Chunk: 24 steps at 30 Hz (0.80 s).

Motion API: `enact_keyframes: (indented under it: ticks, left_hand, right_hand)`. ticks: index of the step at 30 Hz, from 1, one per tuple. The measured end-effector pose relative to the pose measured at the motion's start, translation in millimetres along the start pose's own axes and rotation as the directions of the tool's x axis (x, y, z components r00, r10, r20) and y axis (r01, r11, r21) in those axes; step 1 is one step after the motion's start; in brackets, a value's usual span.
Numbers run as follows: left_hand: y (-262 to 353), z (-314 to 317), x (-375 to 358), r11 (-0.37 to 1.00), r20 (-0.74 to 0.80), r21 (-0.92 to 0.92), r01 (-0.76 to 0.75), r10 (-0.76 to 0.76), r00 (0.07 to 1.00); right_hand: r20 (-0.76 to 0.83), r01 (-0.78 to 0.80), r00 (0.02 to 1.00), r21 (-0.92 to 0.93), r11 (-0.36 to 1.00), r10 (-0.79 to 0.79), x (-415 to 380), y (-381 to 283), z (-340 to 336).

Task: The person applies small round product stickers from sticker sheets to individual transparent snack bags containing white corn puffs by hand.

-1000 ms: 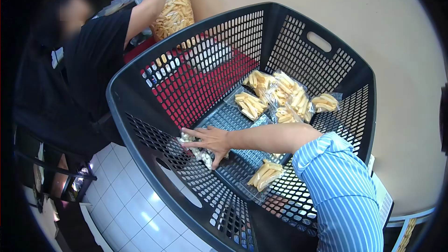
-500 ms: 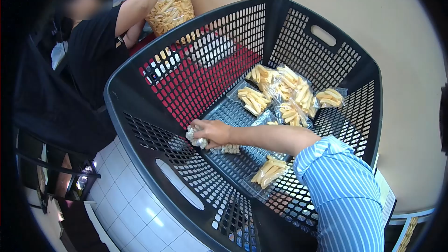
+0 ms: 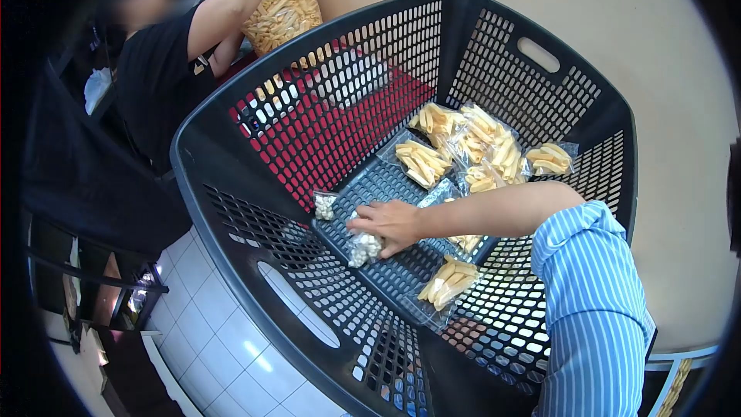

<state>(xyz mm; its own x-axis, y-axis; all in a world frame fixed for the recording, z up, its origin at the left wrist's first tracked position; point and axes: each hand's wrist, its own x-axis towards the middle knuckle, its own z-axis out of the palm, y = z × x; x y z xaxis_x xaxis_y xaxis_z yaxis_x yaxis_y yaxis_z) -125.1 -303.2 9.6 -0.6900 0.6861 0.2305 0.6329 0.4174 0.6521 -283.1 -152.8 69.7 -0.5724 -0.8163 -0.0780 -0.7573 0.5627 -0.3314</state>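
Observation:
My right hand [image 3: 390,224] reaches from the right into a black perforated basket [image 3: 224,116]. Its fingers are closed round a small clear bag of whitish pieces [image 3: 363,249], low over the basket floor. A similar small bag [image 3: 324,205] lies by the left corner of the floor. Several clear bags of pale yellow sticks [image 3: 478,139] are grouped at the far end, one [image 3: 551,159] against the right wall. Another bag of sticks [image 3: 448,282] lies nearer me, below my forearm. A bag partly covered by my forearm shows at its lower edge. My left hand is not in view.
At the upper left, a person in dark clothes [image 3: 158,77] has a hand at a large clear bag of yellow pieces [image 3: 285,15]. A red surface shows through the basket's left wall. White floor tiles [image 3: 204,324] lie at the lower left, a beige surface [image 3: 656,108] at right.
My right hand has moved right and slightly down from the left corner, where a small whitish bag now lies uncovered. It now has hold of the other whitish bag.

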Motion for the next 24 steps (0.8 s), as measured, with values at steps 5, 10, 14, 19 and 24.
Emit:
enact_keyframes:
  ticks: [5, 10, 14, 19, 24]
  left_hand:
    - [0.6, -2.1, -0.9, 1.000, 0.016, 0.002, 0.008, -0.008, 1.000]
    - [1.9, -3.8, 0.5, 1.000, 0.025, 0.004, 0.011, -0.011, 1.000]
    - [1.6, -6.8, 1.5, 1.000, 0.031, 0.011, 0.016, -0.016, 0.999]
    - [4.8, -5.6, 1.9, 1.000, 0.039, 0.005, 0.025, -0.025, 0.999]
    - [5.4, -6.5, 1.9, 0.999, 0.051, 0.004, 0.035, -0.035, 0.998]
  right_hand:
    - [0.205, 0.021, 0.979, -0.156, 0.988, 0.011, 10.4, -14.9, 0.8]
    - [0.297, 0.227, 0.937, -0.111, 0.968, -0.186, 14.1, -13.1, 6.3]
    - [0.264, 0.285, 0.929, -0.068, 0.956, -0.258, 15.7, -6.7, 1.9]
    - [0.128, 0.318, 0.944, -0.092, 0.944, -0.305, 29.1, -3.1, 0.1]
    - [0.162, 0.194, 0.968, -0.001, 0.981, -0.191, 33.7, -12.7, 18.2]
